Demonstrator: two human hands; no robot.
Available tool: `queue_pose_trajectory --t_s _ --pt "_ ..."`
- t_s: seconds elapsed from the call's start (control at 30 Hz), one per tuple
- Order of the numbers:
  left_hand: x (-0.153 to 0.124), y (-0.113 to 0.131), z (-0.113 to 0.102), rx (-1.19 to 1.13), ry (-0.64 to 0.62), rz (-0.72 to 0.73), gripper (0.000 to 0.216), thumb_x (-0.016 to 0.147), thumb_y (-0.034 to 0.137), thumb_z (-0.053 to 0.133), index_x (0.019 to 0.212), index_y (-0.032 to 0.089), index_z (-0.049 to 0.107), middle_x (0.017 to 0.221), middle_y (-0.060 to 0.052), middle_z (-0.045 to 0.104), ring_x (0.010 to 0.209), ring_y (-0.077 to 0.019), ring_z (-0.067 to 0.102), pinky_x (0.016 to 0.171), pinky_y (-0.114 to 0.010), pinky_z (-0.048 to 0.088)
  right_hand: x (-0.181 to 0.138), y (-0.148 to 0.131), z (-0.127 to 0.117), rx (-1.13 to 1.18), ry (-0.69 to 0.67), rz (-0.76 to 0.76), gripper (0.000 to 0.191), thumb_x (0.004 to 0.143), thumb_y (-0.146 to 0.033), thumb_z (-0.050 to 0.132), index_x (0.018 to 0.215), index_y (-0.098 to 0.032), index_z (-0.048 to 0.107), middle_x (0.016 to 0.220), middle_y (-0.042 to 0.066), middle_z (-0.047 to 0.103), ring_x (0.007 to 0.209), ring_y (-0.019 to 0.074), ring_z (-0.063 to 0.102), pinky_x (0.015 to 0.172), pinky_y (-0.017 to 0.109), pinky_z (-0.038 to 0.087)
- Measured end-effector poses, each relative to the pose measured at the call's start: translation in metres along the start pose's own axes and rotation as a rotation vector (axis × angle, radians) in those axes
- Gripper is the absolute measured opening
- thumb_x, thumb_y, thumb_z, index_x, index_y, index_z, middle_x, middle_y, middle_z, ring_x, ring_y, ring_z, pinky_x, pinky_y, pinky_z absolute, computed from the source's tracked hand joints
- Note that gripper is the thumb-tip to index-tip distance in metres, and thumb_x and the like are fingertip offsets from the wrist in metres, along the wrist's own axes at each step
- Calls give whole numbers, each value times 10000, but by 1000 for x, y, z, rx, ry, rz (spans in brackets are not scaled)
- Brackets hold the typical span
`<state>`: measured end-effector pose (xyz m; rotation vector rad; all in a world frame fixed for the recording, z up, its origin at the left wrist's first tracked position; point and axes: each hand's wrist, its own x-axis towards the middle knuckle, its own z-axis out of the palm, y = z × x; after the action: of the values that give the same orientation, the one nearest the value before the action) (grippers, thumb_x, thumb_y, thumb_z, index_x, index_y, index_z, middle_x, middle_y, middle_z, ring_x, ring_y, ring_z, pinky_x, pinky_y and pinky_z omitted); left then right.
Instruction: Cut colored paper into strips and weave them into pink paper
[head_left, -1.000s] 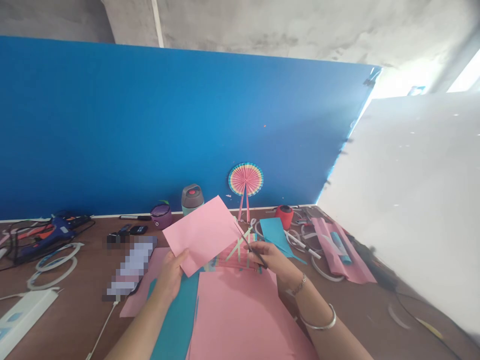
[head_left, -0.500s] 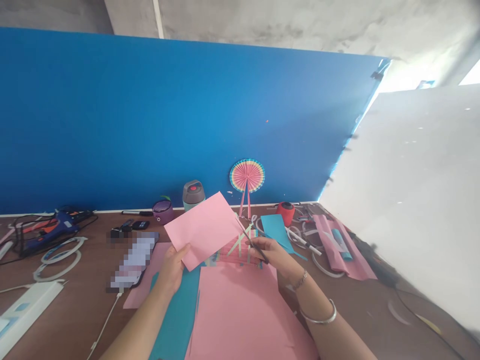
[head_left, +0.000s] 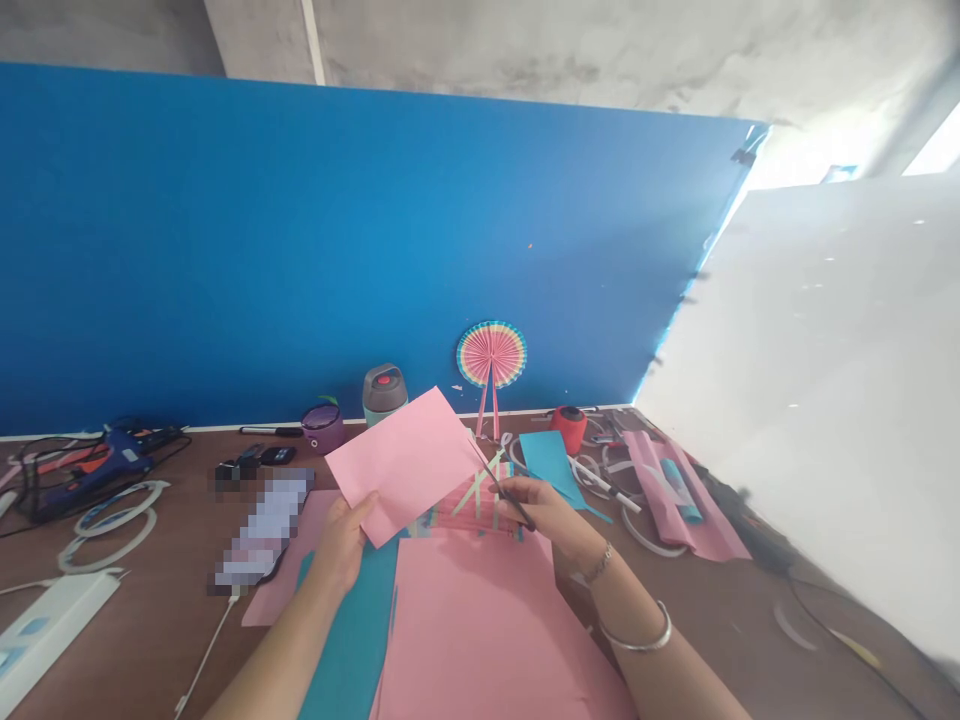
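While aloft, pink sheet point(head_left: 405, 462) between hands point(head_left: 341, 545) point(head_left: 551, 512)

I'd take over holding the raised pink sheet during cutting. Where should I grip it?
Probably pinch the pink sheet at its lower left edge, coming from the left, as the left hand does: the scissors meet its right edge, so that side is clear of blades.

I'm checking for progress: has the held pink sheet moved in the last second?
No. The pink sheet in the left hand keeps its top corner just right of the grey-lidded bottle, as before.
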<state>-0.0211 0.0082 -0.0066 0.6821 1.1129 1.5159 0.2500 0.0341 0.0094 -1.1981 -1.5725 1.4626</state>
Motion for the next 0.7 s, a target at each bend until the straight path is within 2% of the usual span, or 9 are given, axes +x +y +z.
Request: queue_pose_trajectory --t_s 0.23,0.47,0.7 --pt "1 -3 -1 -1 0 1 511 594 316 765 1050 125 636 995 -115 713 977 -300 633 847 -410 480 1 3 0 -11 22 -14 396 679 -454 679 941 -157 648 633 -39 426 538 76 361 487 218 324" --pt "0 -2 -1 5 18 -6 501 596 319 766 1034 114 633 973 -115 715 934 -284 646 786 -366 491 2 3 0 19 21 -3 432 650 -474 699 936 -154 646 628 -34 435 548 82 363 490 221 328" --pt "1 -2 0 -21 32 -6 476 584 293 774 1010 121 651 988 -111 715 937 -276 646 806 -363 493 -1 -3 1 -26 36 8 407 661 -443 685 949 -156 654 614 -30 445 542 83 364 471 216 294"
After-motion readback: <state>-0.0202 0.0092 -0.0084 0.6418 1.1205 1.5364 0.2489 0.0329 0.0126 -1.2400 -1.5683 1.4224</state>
